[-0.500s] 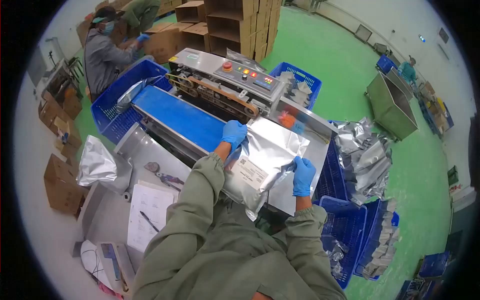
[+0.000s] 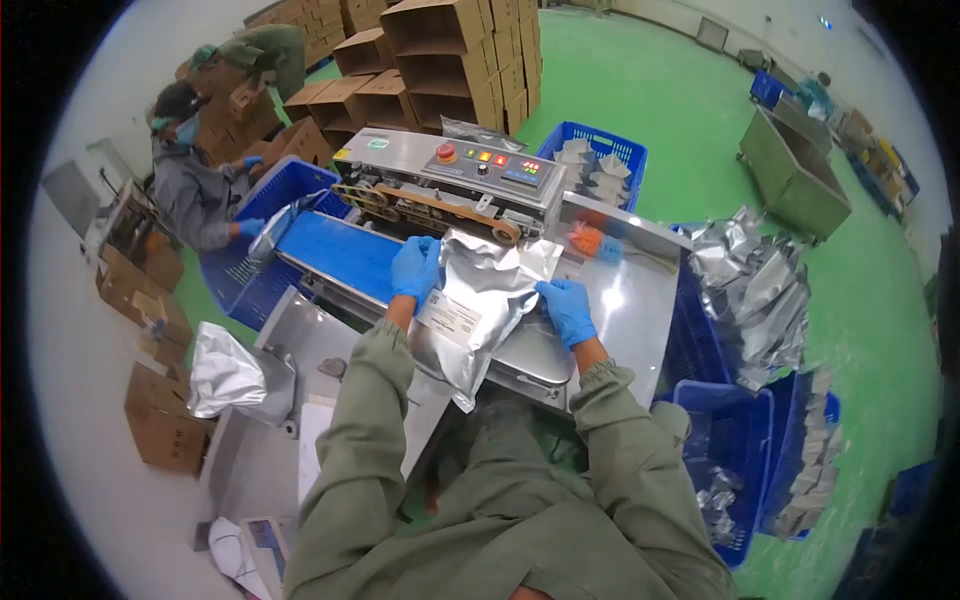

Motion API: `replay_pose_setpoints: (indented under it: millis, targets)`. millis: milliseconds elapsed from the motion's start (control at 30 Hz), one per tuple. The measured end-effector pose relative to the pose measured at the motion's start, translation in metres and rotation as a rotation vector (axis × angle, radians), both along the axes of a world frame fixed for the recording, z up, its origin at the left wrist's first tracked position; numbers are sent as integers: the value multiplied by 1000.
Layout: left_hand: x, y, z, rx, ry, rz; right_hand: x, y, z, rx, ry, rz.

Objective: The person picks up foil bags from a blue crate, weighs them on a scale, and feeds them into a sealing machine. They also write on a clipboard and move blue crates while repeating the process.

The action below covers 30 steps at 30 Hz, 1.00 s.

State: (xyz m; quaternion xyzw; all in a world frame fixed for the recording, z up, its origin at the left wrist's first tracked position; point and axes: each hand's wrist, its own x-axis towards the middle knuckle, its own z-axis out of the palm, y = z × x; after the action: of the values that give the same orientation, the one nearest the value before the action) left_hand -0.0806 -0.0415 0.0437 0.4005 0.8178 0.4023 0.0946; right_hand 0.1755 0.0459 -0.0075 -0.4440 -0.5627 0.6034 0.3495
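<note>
A silver foil bag [image 2: 478, 300] with a white printed label hangs between my two blue-gloved hands, its upper edge against the front of the sealing machine [image 2: 455, 165]. My left hand [image 2: 415, 270] pinches the bag's upper left side, above the blue conveyor belt [image 2: 345, 257]. On the other side, my right hand [image 2: 568, 311] grips the upper right corner, over the metal table [image 2: 625, 300]. The bag's lower end droops towards me, past the table edge.
Another foil bag [image 2: 228, 372] stands on the left metal tray [image 2: 240, 465]. A co-worker [image 2: 190, 175] is beside the blue crate [image 2: 235, 290] at the belt's far end. Foil bags [image 2: 752, 290] are piled at the right, near a blue crate [image 2: 730, 440]. An orange brush [image 2: 585, 239] lies behind my right hand.
Both hands and the bag have moved left, and the bag's upper edge is now at the machine's front. The camera view has shifted. The co-worker's hand has come to the crate by the belt.
</note>
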Motion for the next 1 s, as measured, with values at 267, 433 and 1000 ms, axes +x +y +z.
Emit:
replay_pose_setpoints:
  millis: [267, 433, 1000]
  targets:
    - [111, -63, 41, 175, -26, -287, -44, -33, 3, 298, -12, -125]
    - [169, -57, 16, 81, -140, -600, 113, -52, 1, 435, 61, -343]
    - [336, -11, 17, -259, -167, -821, 588, -184, -329, -244, -939, -775]
